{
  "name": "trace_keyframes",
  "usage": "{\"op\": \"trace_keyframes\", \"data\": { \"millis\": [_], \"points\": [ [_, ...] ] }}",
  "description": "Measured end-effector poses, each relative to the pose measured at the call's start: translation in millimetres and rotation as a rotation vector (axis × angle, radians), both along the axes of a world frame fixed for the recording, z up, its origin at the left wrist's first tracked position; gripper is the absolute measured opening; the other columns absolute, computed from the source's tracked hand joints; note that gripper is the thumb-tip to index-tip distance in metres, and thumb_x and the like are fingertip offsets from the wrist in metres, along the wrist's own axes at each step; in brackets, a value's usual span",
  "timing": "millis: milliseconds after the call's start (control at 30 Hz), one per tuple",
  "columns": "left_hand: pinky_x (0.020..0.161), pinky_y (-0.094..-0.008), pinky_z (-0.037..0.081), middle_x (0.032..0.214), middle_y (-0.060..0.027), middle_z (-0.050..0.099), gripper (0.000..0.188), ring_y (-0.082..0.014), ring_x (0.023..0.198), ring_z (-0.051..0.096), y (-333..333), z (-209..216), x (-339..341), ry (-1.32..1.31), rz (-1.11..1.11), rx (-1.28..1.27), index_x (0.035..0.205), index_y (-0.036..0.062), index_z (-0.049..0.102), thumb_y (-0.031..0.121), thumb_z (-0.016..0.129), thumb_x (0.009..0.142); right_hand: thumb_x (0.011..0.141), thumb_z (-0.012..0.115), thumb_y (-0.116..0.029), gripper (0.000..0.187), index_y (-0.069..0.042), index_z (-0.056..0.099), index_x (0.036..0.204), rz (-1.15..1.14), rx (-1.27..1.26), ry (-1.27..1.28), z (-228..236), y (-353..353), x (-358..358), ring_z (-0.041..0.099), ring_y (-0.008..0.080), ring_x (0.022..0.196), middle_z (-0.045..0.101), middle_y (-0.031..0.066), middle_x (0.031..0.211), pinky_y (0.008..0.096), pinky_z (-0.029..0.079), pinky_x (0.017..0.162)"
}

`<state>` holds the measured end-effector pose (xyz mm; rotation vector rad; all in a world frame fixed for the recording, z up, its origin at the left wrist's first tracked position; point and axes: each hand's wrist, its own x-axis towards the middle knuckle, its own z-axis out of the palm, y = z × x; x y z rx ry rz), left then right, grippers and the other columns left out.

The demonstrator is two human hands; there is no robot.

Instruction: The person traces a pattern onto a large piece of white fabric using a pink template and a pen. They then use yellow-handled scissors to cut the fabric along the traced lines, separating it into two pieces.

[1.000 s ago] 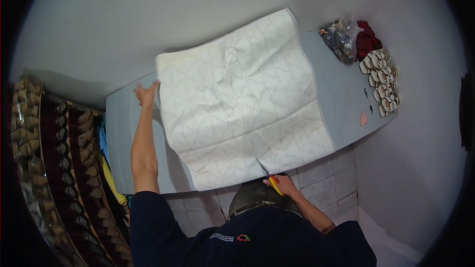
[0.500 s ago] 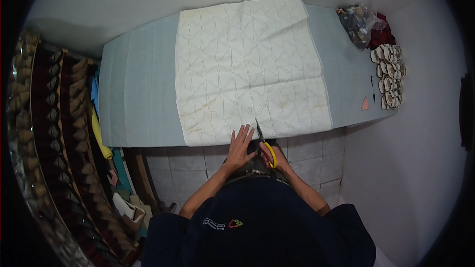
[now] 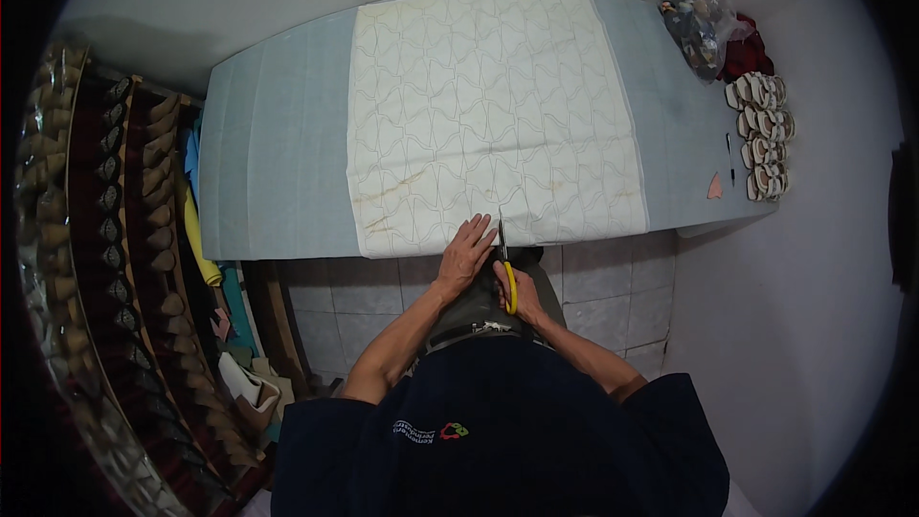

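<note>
A large white sheet (image 3: 479,86), marked with outlines of repeated curved shapes and a few brownish streaks, lies over the middle of the table. On its near edge my left hand (image 3: 466,254) rests with fingers stretched out, just left of the blades. My right hand (image 3: 525,295) grips scissors (image 3: 510,289) with yellow handles. Their dark blades point away from me and sit at the sheet's near edge. Whether the sheet is between both blades is too small to tell. Part of my right hand's fingers is hidden behind the handles.
The grey-blue table (image 3: 278,134) shows on both sides of the sheet. At its right end are several sandals (image 3: 764,134), a pen (image 3: 730,158), a small pink piece (image 3: 714,186) and a filled plastic bag (image 3: 699,33). Racks of shoe lasts (image 3: 163,220) stand left.
The view has shifted slightly, so the table sits higher in the picture. The scissors now point more straight ahead. My left hand remains flat beside the blades.
</note>
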<state>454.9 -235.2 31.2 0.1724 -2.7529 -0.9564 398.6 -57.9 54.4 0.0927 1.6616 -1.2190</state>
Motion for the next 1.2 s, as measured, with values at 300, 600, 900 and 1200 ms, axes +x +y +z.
{"op": "trace_keyframes", "data": {
  "millis": [300, 600, 900, 1200],
  "points": [
    [0.119, -0.0526, 0.04, 0.152, -0.0175, 0.054, 0.033, -0.0403, 0.144, 0.048, -0.5, -4.5, 4.9, 0.009, -0.032, 0.057, 0.122, 0.003, 0.071, 0.006, 0.072, 0.089, 0.093, 0.069, -0.067, 0.066, -0.006, 0.057, 0.071, 0.044, 0.169, 0.259, -13.3, -1.4, 4.4, 0.052, 0.0098, 0.046, 0.051, -0.0001, 0.056, 0.0283, 0.04, 0.044],
    [0.12, -0.0534, 0.038, 0.148, -0.0183, 0.058, 0.03, -0.0401, 0.143, 0.049, -2.8, -2.5, 5.6, 0.03, -0.046, 0.119, 0.117, 0.003, 0.069, 0.003, 0.072, 0.088, 0.092, 0.069, -0.068, 0.066, -0.005, 0.061, 0.071, 0.019, 0.203, 0.174, 7.0, -3.5, 0.8, 0.054, 0.0111, 0.047, 0.054, 0.0011, 0.057, 0.0286, 0.041, 0.045],
    [0.121, -0.0533, 0.038, 0.147, -0.019, 0.058, 0.028, -0.0404, 0.143, 0.049, -2.4, 10.0, 7.6, 0.035, -0.05, 0.166, 0.116, 0.0024, 0.068, 0.001, 0.072, 0.088, 0.087, 0.07, -0.074, 0.073, -0.003, 0.059, 0.071, 0.078, 0.13, 0.1, 10.3, -7.9, -31.0, 0.055, 0.0114, 0.049, 0.053, 0.0012, 0.057, 0.0287, 0.044, 0.047],
    [0.119, -0.0527, 0.041, 0.144, -0.0196, 0.06, 0.028, -0.0409, 0.139, 0.052, -1.2, 15.9, 8.7, 0.047, -0.041, 0.214, 0.119, 0.0012, 0.065, -0.001, 0.069, 0.091, 0.092, 0.065, -0.073, 0.069, -0.007, 0.06, 0.072, 0.088, 0.127, 0.073, 17.3, -16.0, -38.7, 0.052, 0.0119, 0.047, 0.051, 0.0003, 0.057, 0.0287, 0.044, 0.046]
  ]
}}
